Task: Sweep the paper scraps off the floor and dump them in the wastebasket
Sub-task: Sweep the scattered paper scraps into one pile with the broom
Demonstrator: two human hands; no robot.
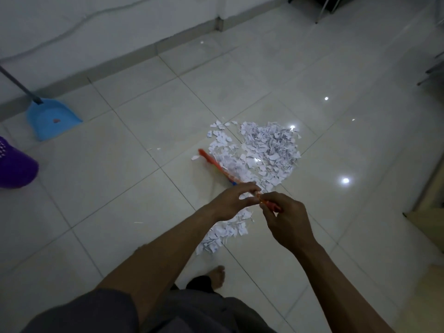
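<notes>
Broom [217, 165] — short, orange-red head, striped handle. Head down on the floor, up and left of the grip; handle slants back to where the left hand [231, 203] and right hand [286, 219] close on its near end.

Paper scraps [269, 150] — small white torn bits. Main heap just beyond the grip, against the broom head's right side; a thinner trail runs below the grip toward the body.

Dustpan [54, 120] — light blue, long grey handle, mouth on the floor, well left of the grip.

Wastebasket [14, 169] — purple, perforated, cut by the frame edge, far left, nearer than the dustpan.
</notes>
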